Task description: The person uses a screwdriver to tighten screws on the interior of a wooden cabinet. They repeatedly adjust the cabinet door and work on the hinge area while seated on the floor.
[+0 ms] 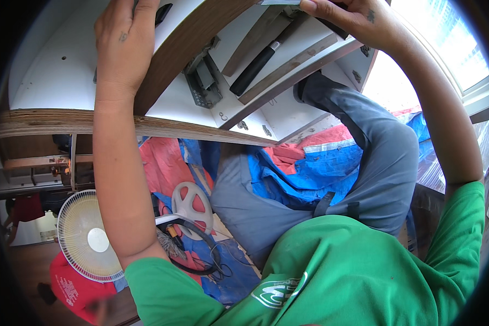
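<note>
Both arms reach up to an open cabinet carcass with white inside faces (65, 81) and brown edging. My left hand (124, 46) is at its upper left, beside a brown divider edge (171, 51). Its fingertips are cut off by the frame, and a black tip (163, 13) shows beside them; its fingers look closed. At the upper right, my right hand (358, 19) presses its thumb on the end of a pale flat strip (280, 2). Between the hands lie a black-handled tool (254, 70) with its far end partly hidden, a grey metal bracket (202, 79) and wooden strips (288, 68).
My legs in grey trousers (386, 146) bend under the cabinet's plywood edge (54, 122). Blue and red tarpaulin (331, 168) covers the floor. At left stand a fan (73, 239) and a grey spoked reel (201, 209) with cables. A person in red (76, 288) is at lower left.
</note>
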Demonstrator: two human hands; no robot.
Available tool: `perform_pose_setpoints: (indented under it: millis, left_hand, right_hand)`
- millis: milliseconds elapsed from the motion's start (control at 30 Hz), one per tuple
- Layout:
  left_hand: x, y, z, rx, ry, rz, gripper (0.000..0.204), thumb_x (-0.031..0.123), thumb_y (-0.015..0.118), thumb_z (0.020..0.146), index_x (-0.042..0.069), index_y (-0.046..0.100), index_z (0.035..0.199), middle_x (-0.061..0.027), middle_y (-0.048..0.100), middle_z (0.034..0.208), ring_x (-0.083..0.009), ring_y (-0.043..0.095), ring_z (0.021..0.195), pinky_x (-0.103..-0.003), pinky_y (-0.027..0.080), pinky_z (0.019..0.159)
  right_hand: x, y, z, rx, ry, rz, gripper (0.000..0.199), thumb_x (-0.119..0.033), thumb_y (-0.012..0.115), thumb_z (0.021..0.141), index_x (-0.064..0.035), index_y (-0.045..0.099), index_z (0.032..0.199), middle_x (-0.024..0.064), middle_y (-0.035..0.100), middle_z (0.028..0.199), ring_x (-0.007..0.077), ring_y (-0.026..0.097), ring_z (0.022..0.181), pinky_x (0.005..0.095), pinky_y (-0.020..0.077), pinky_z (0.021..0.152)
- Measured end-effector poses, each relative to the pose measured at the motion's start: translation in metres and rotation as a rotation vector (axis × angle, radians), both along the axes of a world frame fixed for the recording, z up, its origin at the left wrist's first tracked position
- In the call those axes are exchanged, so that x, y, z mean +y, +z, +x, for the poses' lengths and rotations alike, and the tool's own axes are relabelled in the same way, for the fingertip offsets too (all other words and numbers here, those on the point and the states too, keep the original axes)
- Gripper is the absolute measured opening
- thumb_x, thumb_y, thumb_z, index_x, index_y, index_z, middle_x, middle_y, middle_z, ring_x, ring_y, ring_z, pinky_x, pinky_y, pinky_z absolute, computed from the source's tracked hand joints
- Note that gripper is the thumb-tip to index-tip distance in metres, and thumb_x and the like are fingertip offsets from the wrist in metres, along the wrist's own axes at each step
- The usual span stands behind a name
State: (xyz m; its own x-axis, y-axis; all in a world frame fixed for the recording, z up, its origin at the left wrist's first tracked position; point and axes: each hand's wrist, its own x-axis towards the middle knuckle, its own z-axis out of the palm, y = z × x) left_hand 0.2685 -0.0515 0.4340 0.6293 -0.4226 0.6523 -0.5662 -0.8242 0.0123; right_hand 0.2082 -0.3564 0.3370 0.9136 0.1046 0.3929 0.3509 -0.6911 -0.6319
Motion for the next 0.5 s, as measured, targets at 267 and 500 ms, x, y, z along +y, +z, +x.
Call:
perform_pose_setpoints:
  millis: [267, 500]
  left_hand:
    - [-0.010, 0.004, -0.011, 0.022, 0.081, 0.021, 0.057, 0.045, 0.045, 0.109, 0.002, 0.051, 0.146, -0.0270, 0.043, 0.153, -0.0418, 0.039, 0.144, -0.044, 0.032, 0.120]
    - [-0.003, 0.003, 0.001, 0.012, -0.031, -0.011, 0.059, 0.047, 0.049, 0.106, 0.002, 0.056, 0.144, -0.0253, 0.053, 0.146, -0.0387, 0.049, 0.137, -0.041, 0.035, 0.117]
  right_hand:
    - [0.000, -0.002, 0.000, -0.070, 0.001, -0.018, 0.058, -0.057, 0.067, 0.096, -0.0021, 0.077, 0.082, 0.0105, 0.060, 0.056, 0.0244, 0.060, 0.051, 0.0404, 0.0472, 0.053]
    - [-0.005, 0.003, 0.000, -0.106, -0.031, -0.138, 0.059, -0.059, 0.067, 0.095, -0.0020, 0.078, 0.082, 0.0093, 0.061, 0.056, 0.0237, 0.060, 0.050, 0.0408, 0.0469, 0.051]
